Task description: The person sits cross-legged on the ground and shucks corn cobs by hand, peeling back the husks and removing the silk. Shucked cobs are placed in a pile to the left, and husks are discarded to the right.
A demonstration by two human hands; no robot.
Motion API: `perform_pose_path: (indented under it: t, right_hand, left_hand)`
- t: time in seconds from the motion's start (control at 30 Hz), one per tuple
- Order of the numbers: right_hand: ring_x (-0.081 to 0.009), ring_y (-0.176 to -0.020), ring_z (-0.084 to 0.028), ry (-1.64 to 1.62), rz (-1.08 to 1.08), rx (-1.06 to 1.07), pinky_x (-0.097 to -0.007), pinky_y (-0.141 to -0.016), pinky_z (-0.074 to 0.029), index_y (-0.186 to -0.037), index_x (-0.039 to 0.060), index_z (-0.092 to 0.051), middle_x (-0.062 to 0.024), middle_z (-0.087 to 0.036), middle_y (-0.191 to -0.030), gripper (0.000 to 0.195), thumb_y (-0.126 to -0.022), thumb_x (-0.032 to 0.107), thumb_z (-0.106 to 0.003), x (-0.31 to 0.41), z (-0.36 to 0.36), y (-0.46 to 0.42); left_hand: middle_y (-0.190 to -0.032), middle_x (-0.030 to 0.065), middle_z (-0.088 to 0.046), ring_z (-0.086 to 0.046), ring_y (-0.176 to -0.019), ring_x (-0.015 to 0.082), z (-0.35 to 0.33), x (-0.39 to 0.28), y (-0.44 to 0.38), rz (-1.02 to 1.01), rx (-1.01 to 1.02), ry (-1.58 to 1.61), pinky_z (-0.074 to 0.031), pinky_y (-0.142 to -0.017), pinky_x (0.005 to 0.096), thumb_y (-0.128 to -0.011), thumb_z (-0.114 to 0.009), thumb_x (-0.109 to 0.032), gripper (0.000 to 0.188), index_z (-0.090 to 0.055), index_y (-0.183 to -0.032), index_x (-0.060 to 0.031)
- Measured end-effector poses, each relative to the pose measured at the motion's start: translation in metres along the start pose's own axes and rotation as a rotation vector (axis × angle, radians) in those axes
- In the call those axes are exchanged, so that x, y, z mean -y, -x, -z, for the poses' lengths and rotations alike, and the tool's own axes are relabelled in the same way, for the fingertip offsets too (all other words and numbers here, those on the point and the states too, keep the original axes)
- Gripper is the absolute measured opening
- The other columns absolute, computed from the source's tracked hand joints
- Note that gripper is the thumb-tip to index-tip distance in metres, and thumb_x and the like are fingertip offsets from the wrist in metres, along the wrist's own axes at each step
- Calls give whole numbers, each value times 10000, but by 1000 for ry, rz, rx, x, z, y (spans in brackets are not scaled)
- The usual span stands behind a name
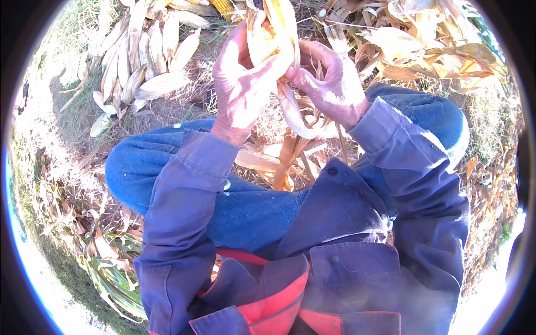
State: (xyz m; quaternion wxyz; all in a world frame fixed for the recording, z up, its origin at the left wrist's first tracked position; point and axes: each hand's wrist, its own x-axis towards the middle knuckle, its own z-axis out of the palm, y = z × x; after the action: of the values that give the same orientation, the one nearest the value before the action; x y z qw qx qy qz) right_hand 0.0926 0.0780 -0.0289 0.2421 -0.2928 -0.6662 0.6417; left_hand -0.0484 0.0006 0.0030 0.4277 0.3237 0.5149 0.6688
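Observation:
A partly husked ear of corn (270,35) with yellow kernels showing is held between both hands at the top middle. My left hand (245,79) closes around its left side, with the thumb laid across the husk. On the right, my right hand (331,79) pinches the lower end near the peeled husk, its fingers curled. A strip of pale husk (293,113) hangs below the ear, between the hands. The far end of the ear is cut off by the picture's top edge.
Several unhusked ears of corn (159,54) lie in a pile on dry grass at the upper left. A bare yellow ear (222,7) lies near the top. Loose dry husks (402,46) are heaped at the upper right. Crossed legs in blue jeans (251,209) lie below the hands, with husks between them.

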Motion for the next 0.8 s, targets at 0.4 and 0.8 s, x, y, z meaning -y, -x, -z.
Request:
perform_pose_path:
  t: [0.4,0.8]
  right_hand:
    - [-125,-896,-676,24,-84,-6,-267,-757,-575,-1241,-67,-538,-131,-692,-1065,397,-877,67,-626,13,5,0]
    - [-119,-875,-651,-8,-53,-41,-262,-733,-541,-1190,-21,-605,-92,-685,-1003,403,-927,283,-634,23,13,-10]
  left_hand:
    - [-1222,95,-607,-614,-1050,130,4,10,6,32,30,63,-527,-888,272,-918,-640,-99,513,-459,-1382,24]
    - [-1149,79,-644,-616,-1021,119,-3,1,4,103,13,-119,-515,-865,249,-856,-676,8,458,-538,-1291,45]
